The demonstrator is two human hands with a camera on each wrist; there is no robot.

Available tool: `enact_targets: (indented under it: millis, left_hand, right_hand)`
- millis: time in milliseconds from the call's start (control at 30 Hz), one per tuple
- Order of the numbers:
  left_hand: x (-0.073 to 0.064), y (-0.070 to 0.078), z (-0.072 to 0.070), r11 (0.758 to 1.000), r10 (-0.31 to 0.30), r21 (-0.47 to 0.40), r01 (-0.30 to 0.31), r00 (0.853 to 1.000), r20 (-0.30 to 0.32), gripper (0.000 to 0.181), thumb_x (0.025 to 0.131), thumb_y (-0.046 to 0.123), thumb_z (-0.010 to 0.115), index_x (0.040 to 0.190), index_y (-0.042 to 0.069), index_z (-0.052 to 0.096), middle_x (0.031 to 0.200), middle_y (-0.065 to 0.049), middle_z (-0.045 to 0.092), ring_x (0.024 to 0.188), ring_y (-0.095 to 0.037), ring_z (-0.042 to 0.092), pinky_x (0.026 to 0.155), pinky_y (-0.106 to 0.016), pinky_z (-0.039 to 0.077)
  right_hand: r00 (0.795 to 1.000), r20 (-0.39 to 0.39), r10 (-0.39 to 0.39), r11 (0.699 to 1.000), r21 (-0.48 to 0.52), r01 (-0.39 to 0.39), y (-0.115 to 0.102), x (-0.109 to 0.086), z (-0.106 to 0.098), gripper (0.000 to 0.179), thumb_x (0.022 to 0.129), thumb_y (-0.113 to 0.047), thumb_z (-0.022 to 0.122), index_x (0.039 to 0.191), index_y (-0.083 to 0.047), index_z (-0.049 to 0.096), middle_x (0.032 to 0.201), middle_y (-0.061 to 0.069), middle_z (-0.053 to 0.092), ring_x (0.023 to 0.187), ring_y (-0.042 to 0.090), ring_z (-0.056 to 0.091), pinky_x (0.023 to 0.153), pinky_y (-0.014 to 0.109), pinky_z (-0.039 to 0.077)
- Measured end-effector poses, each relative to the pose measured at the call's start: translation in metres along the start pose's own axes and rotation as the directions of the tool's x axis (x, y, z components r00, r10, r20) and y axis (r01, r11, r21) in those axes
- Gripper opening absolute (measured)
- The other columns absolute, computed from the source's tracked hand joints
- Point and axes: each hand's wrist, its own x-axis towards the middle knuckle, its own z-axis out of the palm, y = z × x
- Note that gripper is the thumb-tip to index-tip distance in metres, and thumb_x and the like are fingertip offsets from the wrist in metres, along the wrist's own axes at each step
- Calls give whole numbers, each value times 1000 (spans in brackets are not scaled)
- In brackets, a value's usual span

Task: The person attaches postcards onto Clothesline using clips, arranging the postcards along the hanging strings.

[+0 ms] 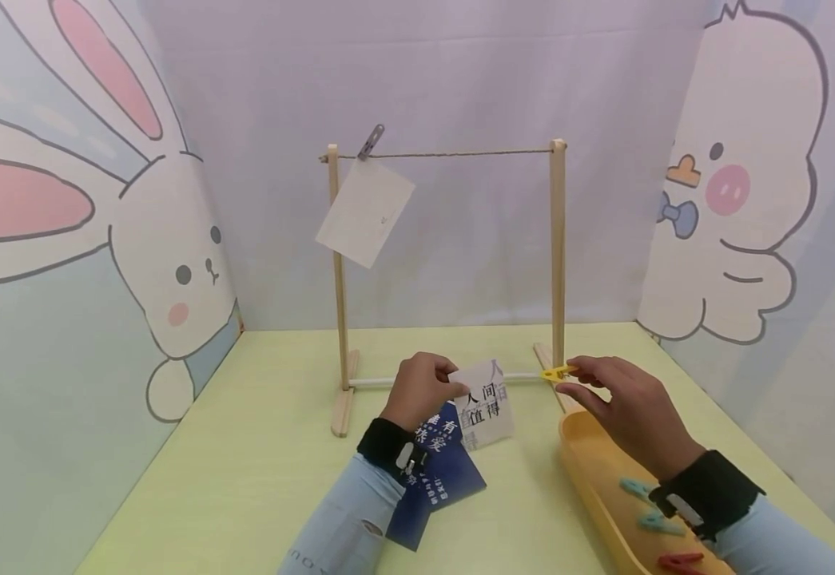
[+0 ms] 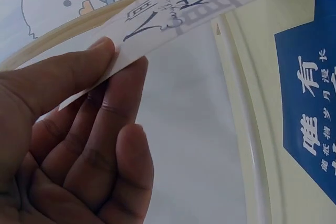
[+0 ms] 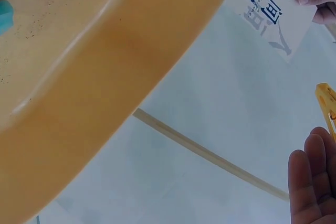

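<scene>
My left hand (image 1: 423,390) pinches the upper left corner of a white card (image 1: 485,407) with dark Chinese lettering, thumb against one face and fingers behind it. In the left wrist view the card (image 2: 173,14) slants upward from the thumb. To the right, my right hand (image 1: 629,403) holds a yellow clothespin (image 1: 558,373) between thumb and fingers, its tip pointing left toward the card. Only part of that hand (image 3: 315,182) and the clothespin (image 3: 326,103) shows in the right wrist view. Blue cards (image 1: 453,471) with white lettering lie overlapping on the table below the left hand.
A wooden frame (image 1: 558,255) stands behind the hands, with a string (image 1: 460,153) across its top. A grey clothespin (image 1: 371,142) clips a pale card (image 1: 367,212) at the string's left end. At right, an orange tray (image 1: 590,495) holds teal clothespins (image 1: 658,523) and a red clothespin (image 1: 679,561).
</scene>
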Motion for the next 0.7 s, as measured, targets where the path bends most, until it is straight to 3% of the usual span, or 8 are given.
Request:
enact_targets:
  millis: [300,700]
  left_hand:
    - [-1,9,-12,998,3,-62,-4,1000,-24,11,88,22,84,98,16,82,84,5,75,74,-12,67,64,-28,55]
    - [3,12,-22,998,11,-63,-18,993,-115,19,89,27,83,103,13,82,84,2,77,75,-10,69,67,-29,56]
  right_hand:
    - [1000,-6,-4,1000,-10,4,-3,11,-3,68,99,-65,47,115,-4,73,97,6,77,83,17,72,70,39,61]
    - [999,-38,-30,1000,-5,29,-6,33,-9,68,100,-64,45,114,-3,73,95,6,77,81,18,71,68,40,60]
